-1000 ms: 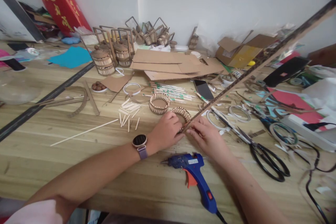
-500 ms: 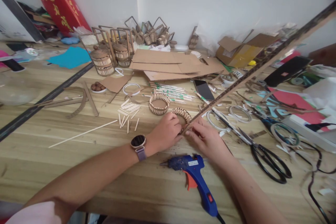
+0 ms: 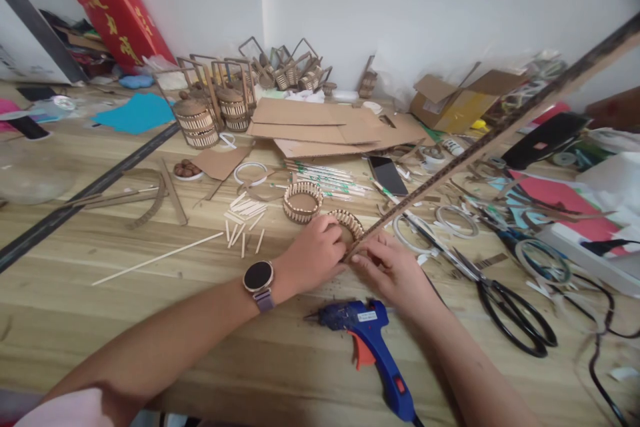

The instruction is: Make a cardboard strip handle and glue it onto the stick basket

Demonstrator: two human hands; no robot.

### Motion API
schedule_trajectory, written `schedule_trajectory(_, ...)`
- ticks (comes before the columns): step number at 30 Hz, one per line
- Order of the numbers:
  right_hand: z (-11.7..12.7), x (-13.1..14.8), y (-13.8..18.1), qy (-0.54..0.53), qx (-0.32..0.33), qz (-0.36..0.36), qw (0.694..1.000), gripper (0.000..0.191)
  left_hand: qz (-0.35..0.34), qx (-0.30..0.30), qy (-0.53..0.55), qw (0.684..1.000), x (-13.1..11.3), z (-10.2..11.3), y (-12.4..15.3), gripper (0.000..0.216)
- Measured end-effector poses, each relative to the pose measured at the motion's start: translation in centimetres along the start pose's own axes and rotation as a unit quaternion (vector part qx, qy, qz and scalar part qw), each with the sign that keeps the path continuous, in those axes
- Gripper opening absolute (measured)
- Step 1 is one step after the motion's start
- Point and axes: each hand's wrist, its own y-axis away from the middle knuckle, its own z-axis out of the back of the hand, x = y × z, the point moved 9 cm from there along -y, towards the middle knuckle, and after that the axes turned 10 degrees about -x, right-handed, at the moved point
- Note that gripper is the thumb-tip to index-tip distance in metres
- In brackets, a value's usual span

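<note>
My left hand (image 3: 317, 250) is closed on a small round basket (image 3: 349, 221) ringed with short pale sticks, partly hidden by the fingers. Between thumb and fingers, my right hand (image 3: 393, 267) pinches a long brown cardboard strip (image 3: 450, 167). The strip's lower end meets the basket's near side, and the rest slants up to the far right. A second stick-ringed round basket (image 3: 303, 202) stands just behind. Below my hands lies a blue glue gun (image 3: 367, 327) with an orange trigger, its nozzle to the left.
Short cut sticks (image 3: 245, 210) and one long stick (image 3: 157, 259) lie to the left. Black-handled scissors (image 3: 515, 317) rest at right among tape rolls (image 3: 457, 221). Behind are cardboard sheets (image 3: 315, 123), a phone (image 3: 387, 175) and finished lidded baskets (image 3: 196, 121).
Both hands stay at the small basket with nearly the same grip. The strip's upper part has swung slightly lower; the view has shifted a little.
</note>
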Motion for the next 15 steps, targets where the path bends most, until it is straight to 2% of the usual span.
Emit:
schedule_trajectory(4, -0.1, 0.5, -0.2, 0.004, 0.002, 0.013, 1.000, 0.017, -0.020, -0.033, 0.008, 0.999, 0.2, 2.6, -0.5, 0.036)
schedule_trajectory(7, -0.1, 0.6, -0.2, 0.002, 0.007, 0.013, 1.000, 0.017, 0.020, -0.060, 0.032, 0.997, 1.9, 5.1, -1.0, 0.027)
schedule_trajectory(9, -0.2, 0.4, -0.2, 0.002, 0.009, 0.008, 1.000, 0.019, 0.057, -0.053, 0.007, 0.997, 3.7, 5.9, -0.9, 0.019)
schedule_trajectory(11, -0.2, 0.3, -0.2, -0.001, 0.011, 0.004, 1.000, 0.020, 0.086, -0.030, -0.052, 0.994, 5.7, 6.0, -0.6, 0.017)
schedule_trajectory(15, -0.1, 0.2, -0.1, -0.005, 0.003, 0.008, 1.000, 0.020, 0.106, 0.015, -0.121, 0.987, 8.5, 4.4, 0.6, 0.011)
